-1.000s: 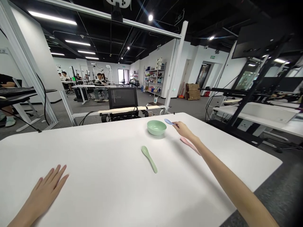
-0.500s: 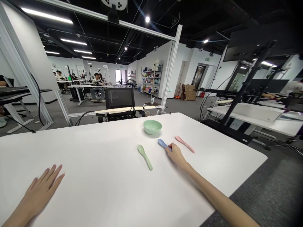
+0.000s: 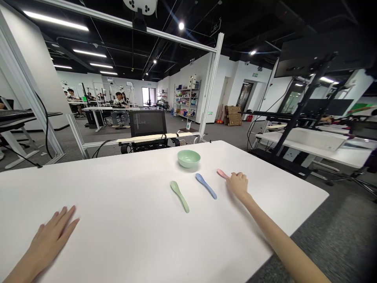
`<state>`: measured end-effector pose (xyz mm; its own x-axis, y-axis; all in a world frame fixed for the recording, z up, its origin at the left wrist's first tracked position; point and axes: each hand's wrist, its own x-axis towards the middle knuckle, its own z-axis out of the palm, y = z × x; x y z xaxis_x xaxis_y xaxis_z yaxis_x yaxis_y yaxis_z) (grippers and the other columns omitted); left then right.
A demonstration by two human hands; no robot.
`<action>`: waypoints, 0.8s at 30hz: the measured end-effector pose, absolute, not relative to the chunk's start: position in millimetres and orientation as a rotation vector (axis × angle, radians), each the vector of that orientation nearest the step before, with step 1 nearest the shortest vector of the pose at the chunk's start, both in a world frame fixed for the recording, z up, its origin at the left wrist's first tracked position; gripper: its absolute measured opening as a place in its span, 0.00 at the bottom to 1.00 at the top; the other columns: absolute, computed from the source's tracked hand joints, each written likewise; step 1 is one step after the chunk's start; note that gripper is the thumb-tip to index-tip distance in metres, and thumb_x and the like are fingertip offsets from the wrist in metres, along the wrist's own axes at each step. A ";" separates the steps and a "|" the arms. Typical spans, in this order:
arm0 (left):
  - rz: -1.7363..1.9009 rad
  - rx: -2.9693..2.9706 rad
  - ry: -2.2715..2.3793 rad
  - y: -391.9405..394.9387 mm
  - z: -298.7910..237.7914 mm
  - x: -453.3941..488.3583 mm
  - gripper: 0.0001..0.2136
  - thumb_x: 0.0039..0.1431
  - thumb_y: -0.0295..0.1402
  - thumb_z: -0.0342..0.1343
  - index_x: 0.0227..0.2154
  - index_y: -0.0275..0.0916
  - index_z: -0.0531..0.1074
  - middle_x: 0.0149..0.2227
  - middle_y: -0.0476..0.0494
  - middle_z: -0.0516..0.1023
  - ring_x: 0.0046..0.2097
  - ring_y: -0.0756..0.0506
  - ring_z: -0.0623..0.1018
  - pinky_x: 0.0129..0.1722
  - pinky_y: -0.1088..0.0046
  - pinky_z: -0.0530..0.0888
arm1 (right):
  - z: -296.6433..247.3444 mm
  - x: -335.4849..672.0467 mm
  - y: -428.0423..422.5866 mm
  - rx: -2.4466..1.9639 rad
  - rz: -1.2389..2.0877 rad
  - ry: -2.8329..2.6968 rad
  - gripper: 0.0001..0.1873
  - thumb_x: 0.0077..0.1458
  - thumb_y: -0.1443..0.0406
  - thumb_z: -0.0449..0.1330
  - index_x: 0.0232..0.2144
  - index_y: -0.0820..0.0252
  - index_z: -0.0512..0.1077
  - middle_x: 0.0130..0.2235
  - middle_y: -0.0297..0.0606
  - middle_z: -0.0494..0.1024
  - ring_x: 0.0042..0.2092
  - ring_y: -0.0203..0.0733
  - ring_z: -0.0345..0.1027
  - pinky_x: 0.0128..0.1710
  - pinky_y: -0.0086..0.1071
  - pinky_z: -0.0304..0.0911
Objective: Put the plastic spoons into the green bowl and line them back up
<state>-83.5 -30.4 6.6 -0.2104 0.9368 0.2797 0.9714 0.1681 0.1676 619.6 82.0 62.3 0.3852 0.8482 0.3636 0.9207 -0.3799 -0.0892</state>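
Note:
My right hand [image 3: 238, 185] is over the handle of a pink spoon [image 3: 222, 173], its fingers curled down around it; only the bowl end shows past my fingers. To its left a blue spoon [image 3: 206, 186] lies on the white table, untouched. Further left is a light green spoon [image 3: 179, 195], lying at a similar slant. A green bowl [image 3: 189, 159] stands upright behind the spoons. Far to the left, my left hand [image 3: 54, 236] rests flat on the table with its fingers stretched out, holding nothing.
The white table [image 3: 123, 220] has a right edge that slopes past my right forearm. Beyond its far edge stand an aluminium frame [image 3: 213, 82] and a black mesh chair [image 3: 148, 123]. Desks with people are in the background, and a monitor stand [image 3: 303, 102] is at the right.
My right hand has left the blue spoon and moved right to the pink spoon. The blue spoon's handle now shows in full. My left hand stays flat on the table.

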 end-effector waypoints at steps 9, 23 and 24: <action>-1.426 -2.407 -2.289 -32.5 78.6 125.2 0.27 0.63 0.59 0.49 0.48 0.43 0.80 0.49 0.38 0.86 0.46 0.38 0.85 0.49 0.58 0.81 | 78.8 586.0 57.2 -2.016 0.072 -1.611 0.14 0.67 0.62 0.54 0.45 0.63 0.78 0.46 0.54 0.82 0.43 0.52 0.78 0.41 0.38 0.67; -1.890 -2.720 -2.617 -9.9 78.1 254.3 0.35 0.45 0.75 0.54 0.23 0.43 0.66 0.21 0.58 0.58 0.23 0.53 0.56 0.26 0.69 0.53 | 98.4 425.6 -19.3 -1.361 0.916 -1.892 0.07 0.62 0.64 0.62 0.32 0.56 0.68 0.32 0.33 0.74 0.33 0.40 0.66 0.34 0.32 0.59; -1.867 -2.747 -2.624 -10.1 79.2 252.9 0.34 0.46 0.74 0.54 0.24 0.43 0.65 0.21 0.58 0.58 0.24 0.53 0.56 0.26 0.69 0.53 | 97.4 425.5 -19.6 -1.357 0.925 -1.896 0.07 0.62 0.65 0.62 0.32 0.55 0.67 0.32 0.33 0.74 0.33 0.40 0.67 0.34 0.32 0.59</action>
<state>252.9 -10.1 79.2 0.1540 0.9792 -0.1319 0.1967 0.1004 0.9753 425.5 -19.6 97.4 -0.2772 0.9569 0.0867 0.5205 0.2255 -0.8236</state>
